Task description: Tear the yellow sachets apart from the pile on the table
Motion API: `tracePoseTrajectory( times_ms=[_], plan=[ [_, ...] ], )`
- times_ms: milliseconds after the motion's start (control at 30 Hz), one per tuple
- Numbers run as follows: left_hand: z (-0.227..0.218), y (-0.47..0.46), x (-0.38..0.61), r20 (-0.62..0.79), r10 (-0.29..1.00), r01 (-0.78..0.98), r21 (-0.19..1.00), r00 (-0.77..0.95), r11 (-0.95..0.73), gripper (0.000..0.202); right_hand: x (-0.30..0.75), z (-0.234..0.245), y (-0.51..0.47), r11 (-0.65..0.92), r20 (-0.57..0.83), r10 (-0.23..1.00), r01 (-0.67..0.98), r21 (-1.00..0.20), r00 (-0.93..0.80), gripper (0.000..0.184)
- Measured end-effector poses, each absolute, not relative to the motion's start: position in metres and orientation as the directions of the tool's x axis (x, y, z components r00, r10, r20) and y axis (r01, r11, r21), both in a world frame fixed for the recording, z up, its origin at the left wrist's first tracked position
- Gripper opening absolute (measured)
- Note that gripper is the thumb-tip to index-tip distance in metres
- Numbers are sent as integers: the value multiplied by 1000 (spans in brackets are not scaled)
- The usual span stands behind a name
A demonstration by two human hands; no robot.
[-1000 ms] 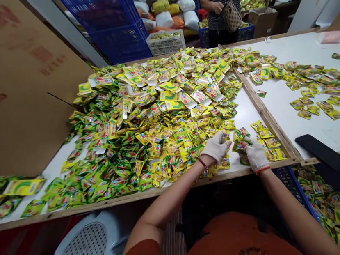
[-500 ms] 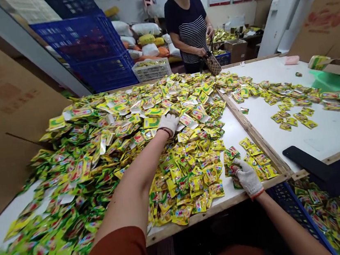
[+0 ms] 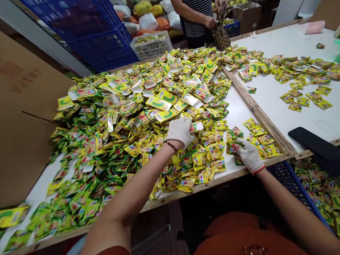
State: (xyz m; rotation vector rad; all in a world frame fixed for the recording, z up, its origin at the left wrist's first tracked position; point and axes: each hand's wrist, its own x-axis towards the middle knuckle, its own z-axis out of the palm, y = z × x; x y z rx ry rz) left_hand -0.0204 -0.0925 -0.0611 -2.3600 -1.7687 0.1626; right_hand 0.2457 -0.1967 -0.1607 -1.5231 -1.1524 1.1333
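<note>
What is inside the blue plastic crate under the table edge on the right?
The blue plastic crate holds loose yellow-green foil sachets. How deep they lie, and its bottom, is covered; the white table hides its far side.

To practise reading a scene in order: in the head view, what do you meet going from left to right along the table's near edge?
Large yellow packet → left hand → right hand → wooden divider strip → black phone.
</note>
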Motion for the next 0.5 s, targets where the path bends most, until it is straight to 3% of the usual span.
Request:
tracePoseTrajectory(
  times_ms=[133,233,367,500],
  plan=[
    [-79,-118,-18,41,971,968,-96,237,-232,51,245,-158,-198,-162,-108,969,241,-957,221,58],
    [-79,-136,-5,78,975,978,-3,208,-208,53,239,-149,-204,-133,-79,963,199,-971,257,65],
    [-82,-167,31,50,955,955,38,292,-294,51,228,-134,-212,-80,-63,961,54,-995,271,69],
    [-93,-189,56,39,941,937,86,336,-338,49,228,-133,-211,-98,-67,974,138,-986,218,62]
  ],
)
